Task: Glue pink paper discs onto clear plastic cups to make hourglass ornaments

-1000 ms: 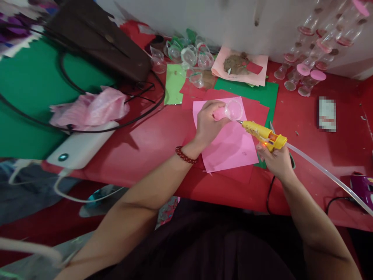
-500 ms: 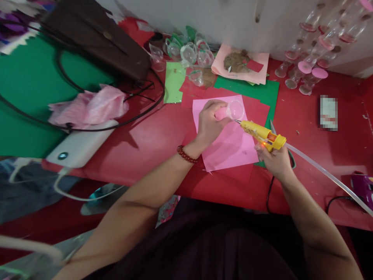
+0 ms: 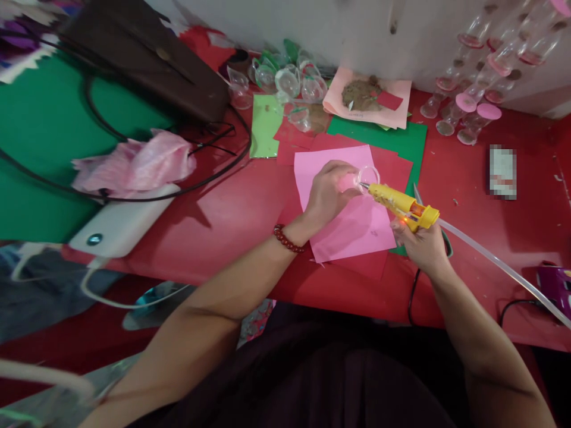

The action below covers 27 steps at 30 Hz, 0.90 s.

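My left hand is closed around a small clear plastic cup with a pink base, held over a pink paper sheet. My right hand grips a yellow glue gun. Its nozzle tip touches the rim of the cup. A clear glue stick trails out of the gun's back to the right. An orange light glows on the gun's handle.
Red and green paper sheets lie under the pink one on the red table. Several clear cups cluster at the back; finished pink-capped ones stand at right. A white power bank, pink cloth, brown bag and cables sit left.
My left hand has turned and lowered the cup slightly toward the right, so its rim now meets the glue gun's nozzle. The right hand has stayed in place.
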Each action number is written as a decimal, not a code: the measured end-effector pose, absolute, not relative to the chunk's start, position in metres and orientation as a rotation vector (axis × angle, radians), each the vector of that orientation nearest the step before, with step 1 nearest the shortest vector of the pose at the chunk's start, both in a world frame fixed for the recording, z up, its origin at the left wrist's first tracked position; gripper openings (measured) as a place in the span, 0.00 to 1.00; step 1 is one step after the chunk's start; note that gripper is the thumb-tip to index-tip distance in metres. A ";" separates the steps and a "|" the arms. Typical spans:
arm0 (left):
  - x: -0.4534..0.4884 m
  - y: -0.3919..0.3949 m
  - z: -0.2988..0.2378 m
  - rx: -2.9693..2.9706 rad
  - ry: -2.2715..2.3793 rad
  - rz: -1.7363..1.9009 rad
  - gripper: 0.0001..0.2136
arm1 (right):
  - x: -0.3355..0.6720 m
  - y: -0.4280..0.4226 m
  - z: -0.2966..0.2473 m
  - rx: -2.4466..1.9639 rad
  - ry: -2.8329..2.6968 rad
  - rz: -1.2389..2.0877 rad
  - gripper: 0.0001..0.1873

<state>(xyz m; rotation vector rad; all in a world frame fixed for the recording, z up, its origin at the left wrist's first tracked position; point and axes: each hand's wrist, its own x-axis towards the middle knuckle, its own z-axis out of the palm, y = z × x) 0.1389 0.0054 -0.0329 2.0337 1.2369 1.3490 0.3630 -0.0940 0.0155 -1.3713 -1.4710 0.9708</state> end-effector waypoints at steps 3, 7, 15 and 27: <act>0.140 0.004 -0.034 2.070 1.195 1.364 0.14 | 0.364 -0.094 0.016 -1.366 -1.443 1.000 0.23; 0.140 0.002 -0.033 2.063 1.222 1.309 0.14 | 0.365 -0.094 0.015 -1.373 -1.425 1.004 0.24; 0.136 0.007 -0.031 2.031 1.261 1.335 0.19 | 0.365 -0.093 0.015 -1.361 -1.462 0.993 0.20; 0.138 0.003 -0.034 2.058 1.211 1.335 0.15 | 0.366 -0.093 0.014 -1.377 -1.475 0.939 0.20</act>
